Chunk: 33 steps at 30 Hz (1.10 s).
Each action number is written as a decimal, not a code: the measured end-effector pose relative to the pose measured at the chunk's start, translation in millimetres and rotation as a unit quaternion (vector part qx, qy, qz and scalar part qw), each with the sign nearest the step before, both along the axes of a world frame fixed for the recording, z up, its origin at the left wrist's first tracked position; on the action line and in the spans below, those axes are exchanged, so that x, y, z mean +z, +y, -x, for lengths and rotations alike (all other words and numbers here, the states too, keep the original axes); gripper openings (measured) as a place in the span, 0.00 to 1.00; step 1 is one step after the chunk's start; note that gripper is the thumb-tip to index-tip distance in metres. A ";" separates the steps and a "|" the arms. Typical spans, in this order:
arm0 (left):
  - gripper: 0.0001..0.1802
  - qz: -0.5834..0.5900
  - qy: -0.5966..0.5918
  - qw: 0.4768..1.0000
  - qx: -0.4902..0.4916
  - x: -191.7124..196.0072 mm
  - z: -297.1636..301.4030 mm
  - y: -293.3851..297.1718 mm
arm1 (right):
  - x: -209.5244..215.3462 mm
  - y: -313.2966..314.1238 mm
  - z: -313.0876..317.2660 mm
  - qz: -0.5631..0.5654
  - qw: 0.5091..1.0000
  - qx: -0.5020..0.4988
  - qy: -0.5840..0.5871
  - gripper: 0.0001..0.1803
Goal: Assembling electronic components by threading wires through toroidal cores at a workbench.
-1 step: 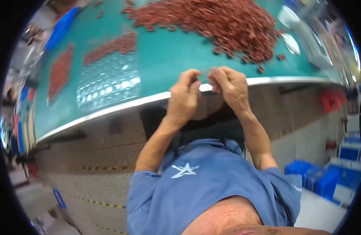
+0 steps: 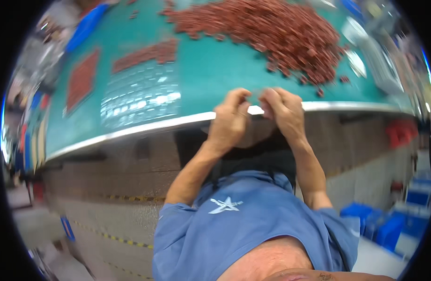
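Just over the table's near edge, my left hand (image 2: 229, 119) is closed, its thumb and index finger pinched together. Across a narrow gap, my right hand (image 2: 285, 112) is closed too, fingers curled inward. Whatever lies between the fingertips is blurred and too small to name. Beyond my hands spreads a big heap of small reddish-brown ring-like pieces (image 2: 271, 33) on the green tabletop (image 2: 210, 65). To the left of my hands lies a clear plastic tray with pockets (image 2: 136, 100), and similar reddish-brown pieces (image 2: 145, 55) fill its far rows.
Farther left sits another tray packed with reddish-brown pieces (image 2: 83, 79). White items (image 2: 357, 63) and a pale tray (image 2: 383, 65) are at the right end. A blue strip-like object (image 2: 86, 28) stands at the far left; blue bins (image 2: 374, 222) are at the lower right.
The whole view has shifted slightly, so the table and trays appear a little farther right and lower. Both hands keep nearly the same pinched pose at the edge.
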<state>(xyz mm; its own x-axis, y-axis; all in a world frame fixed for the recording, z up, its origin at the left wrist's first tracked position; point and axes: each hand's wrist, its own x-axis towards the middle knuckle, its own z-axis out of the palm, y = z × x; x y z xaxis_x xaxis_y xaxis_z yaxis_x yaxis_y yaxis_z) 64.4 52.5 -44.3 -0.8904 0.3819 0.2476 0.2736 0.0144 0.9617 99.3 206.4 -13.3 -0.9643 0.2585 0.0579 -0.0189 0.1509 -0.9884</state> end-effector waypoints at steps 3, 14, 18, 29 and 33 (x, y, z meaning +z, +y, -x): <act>0.10 -0.048 -0.090 0.989 -0.109 -4.8 6.5 2.5 | -15.4 4.7 -5.9 0.017 0.998 -0.054 0.005 0.13; 0.17 0.061 0.087 0.985 -0.136 -6.4 -17.0 -15.7 | -25.4 13.4 -11.0 0.224 0.971 0.072 -0.034 0.14; 0.16 -0.026 -0.125 0.961 -0.244 3.0 -10.1 -14.5 | -23.5 20.2 -20.7 0.133 0.989 0.066 0.000 0.13; 0.11 -0.062 -0.098 0.979 -0.169 6.9 -24.0 -11.6 | -7.1 0.1 -34.0 -0.033 0.974 0.002 0.226 0.07; 0.13 -0.176 -0.223 0.937 -0.203 7.4 -29.8 -5.1 | -5.5 5.5 -33.8 -0.076 0.967 0.011 0.245 0.07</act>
<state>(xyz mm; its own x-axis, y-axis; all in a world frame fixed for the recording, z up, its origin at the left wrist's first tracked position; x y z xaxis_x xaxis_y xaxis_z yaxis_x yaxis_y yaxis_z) 94.2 47.5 -36.9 -0.7340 0.6765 0.0600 -0.2432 -0.3442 0.9068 133.1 211.9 -18.8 -0.8169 0.1906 0.5443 -0.4836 0.2880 -0.8266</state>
